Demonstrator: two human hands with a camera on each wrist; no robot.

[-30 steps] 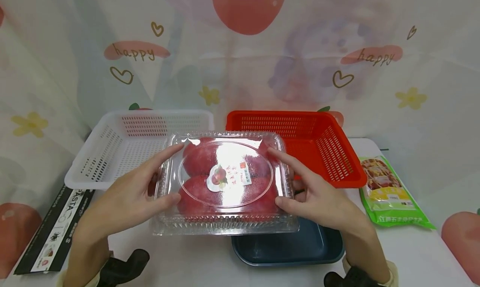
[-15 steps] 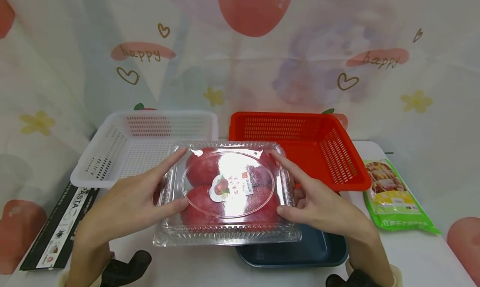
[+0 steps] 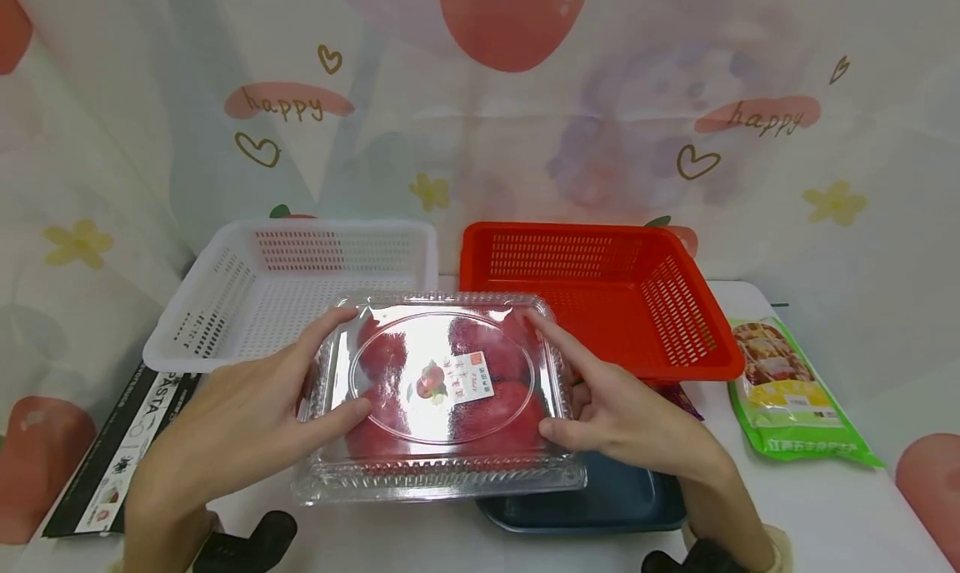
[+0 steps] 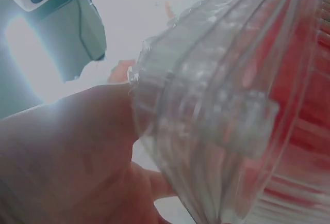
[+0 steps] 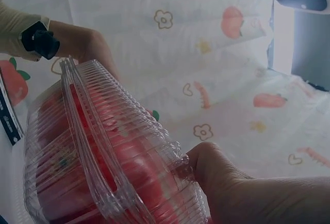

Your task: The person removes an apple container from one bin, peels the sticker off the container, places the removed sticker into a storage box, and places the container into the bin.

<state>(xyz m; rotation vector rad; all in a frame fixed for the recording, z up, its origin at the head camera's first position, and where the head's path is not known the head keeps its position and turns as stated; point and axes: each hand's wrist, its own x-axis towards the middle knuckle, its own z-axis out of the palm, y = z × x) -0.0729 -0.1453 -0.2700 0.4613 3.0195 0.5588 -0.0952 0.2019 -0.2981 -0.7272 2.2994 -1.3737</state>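
Currently 2 hands on 1 clear container (image 3: 442, 390): left hand (image 3: 225, 423) and right hand (image 3: 637, 411) grip opposite sides, well spread. Thumbs (image 3: 339, 423) on the lid, forefingers (image 3: 318, 331) toward the far corners; lower fingers mostly hidden, so their curl is hard to judge. Red fruit (image 3: 495, 419) and a white label (image 3: 471, 376) show through. Container is held up above the white table (image 3: 390, 544), just in front of the white basket (image 3: 292, 306) and red basket (image 3: 600, 306), overlapping the blue tray (image 3: 622, 498). Versus 0.5 s ago: container lower and slightly left in head view; purple packet (image 3: 682, 401) now peeks out past the right hand. Outer edges: black box (image 3: 112, 473) left, green bag (image 3: 795, 406) right.
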